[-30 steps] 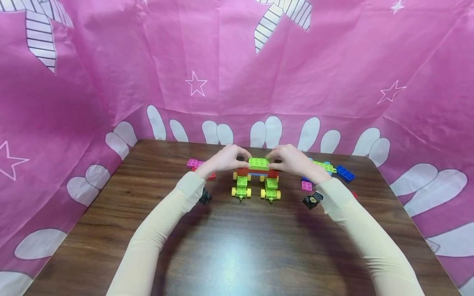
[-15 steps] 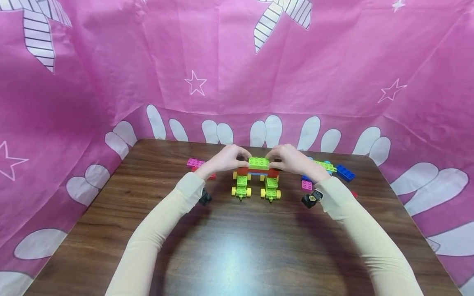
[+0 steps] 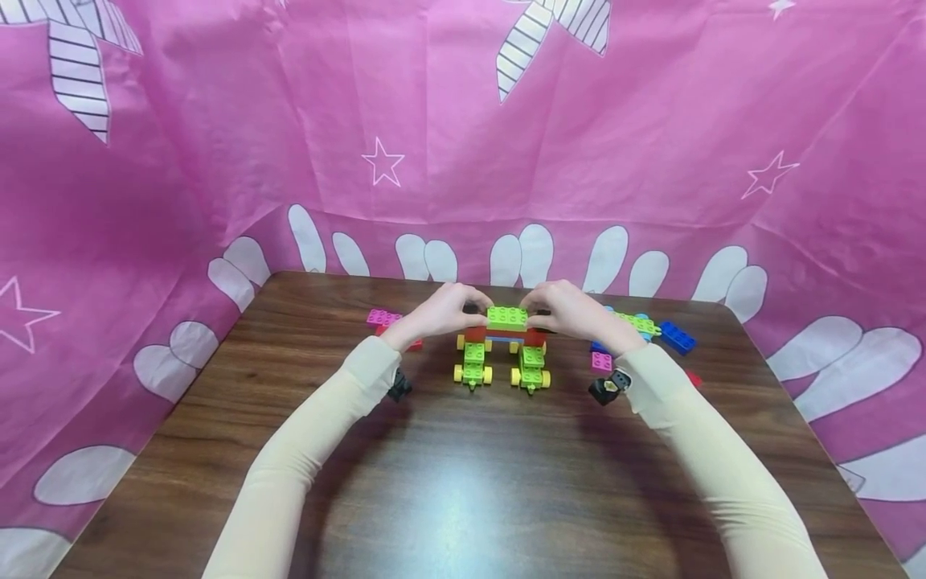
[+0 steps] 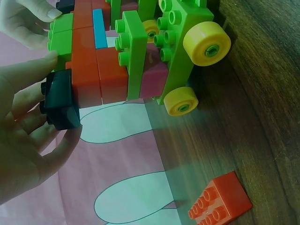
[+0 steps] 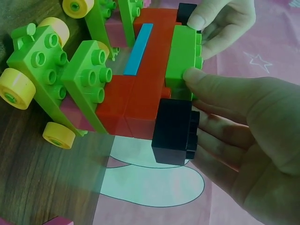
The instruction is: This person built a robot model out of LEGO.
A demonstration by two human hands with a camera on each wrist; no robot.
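Loose bricks on the wooden table [image 3: 463,482]: a pink brick [image 3: 379,317] left of the fingers; a blue brick [image 3: 678,337] and a small pink brick [image 3: 600,361] to their right. A pink star-printed cloth [image 3: 448,121] rises behind.

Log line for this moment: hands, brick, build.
left hand: holds green brick's left end | right hand: holds its right end | green brick: atop red layer | wheeled build: on table

The table [image 3: 463,482] is seen from above in the head view, while the brick model [image 3: 504,344] is shared close-up by both wrist views.
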